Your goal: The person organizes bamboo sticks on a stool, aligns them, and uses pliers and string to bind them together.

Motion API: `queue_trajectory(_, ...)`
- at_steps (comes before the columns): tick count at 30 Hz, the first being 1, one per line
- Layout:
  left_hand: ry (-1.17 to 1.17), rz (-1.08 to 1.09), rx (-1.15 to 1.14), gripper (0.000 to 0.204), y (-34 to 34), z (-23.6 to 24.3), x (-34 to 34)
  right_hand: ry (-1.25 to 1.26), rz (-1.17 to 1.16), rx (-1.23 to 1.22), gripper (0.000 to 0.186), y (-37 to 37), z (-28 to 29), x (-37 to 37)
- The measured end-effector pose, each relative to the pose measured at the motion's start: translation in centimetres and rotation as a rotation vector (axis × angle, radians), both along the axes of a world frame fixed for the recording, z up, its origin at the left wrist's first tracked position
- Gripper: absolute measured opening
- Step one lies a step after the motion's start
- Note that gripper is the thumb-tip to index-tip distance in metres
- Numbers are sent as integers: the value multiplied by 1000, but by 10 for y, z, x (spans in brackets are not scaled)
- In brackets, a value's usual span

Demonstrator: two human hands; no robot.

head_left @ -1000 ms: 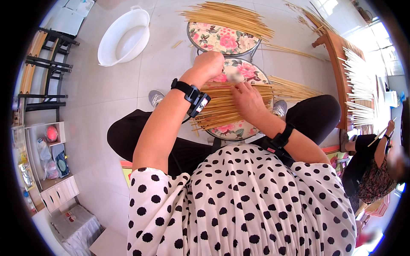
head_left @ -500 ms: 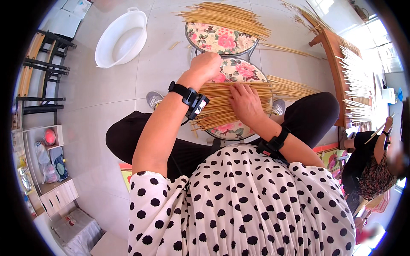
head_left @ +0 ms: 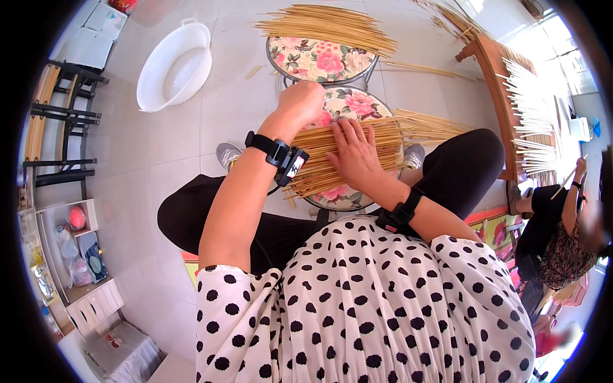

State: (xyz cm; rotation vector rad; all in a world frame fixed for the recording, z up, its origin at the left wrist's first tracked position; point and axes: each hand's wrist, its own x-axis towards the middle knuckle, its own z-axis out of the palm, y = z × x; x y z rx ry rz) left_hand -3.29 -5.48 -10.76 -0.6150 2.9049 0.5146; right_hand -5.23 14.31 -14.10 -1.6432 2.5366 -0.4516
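Note:
A layer of thin tan sticks [head_left: 313, 163] lies across the nearer round stool [head_left: 361, 102], which has a flowered seat, between my knees. My right hand [head_left: 357, 153] rests on these sticks, fingers stretched out toward their far edge. Just beyond that edge, my left hand [head_left: 301, 102] is closed in a fist above the stool's far left part. A fine pale line shows beside this fist, but what the fingers hold is hidden. Both wrists wear black straps, the left one with a small device.
Another flowered stool [head_left: 319, 60] carries a stick bundle [head_left: 329, 29]. More sticks [head_left: 431, 126] lie at the right. A white tub [head_left: 174, 67] stands far left. Pale sticks cover a wooden bench [head_left: 495, 96]; beside it a person [head_left: 555, 249] holds a stick. Shelves [head_left: 73, 255] stand left.
My right hand has slid a little to the left over the sticks, its fingers reaching farther toward their far edge. My left fist has hardly moved. The view has shifted slightly.

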Motion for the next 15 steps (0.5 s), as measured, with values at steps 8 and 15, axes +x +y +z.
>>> queue_trajectory(8,91,-20,-69,11,7,0,-5,-75,-40,51,70,2,4,2)
queue_trajectory(15,165,-52,-166,11,10,2,-8,-75,-39,56,75,5,3,3)
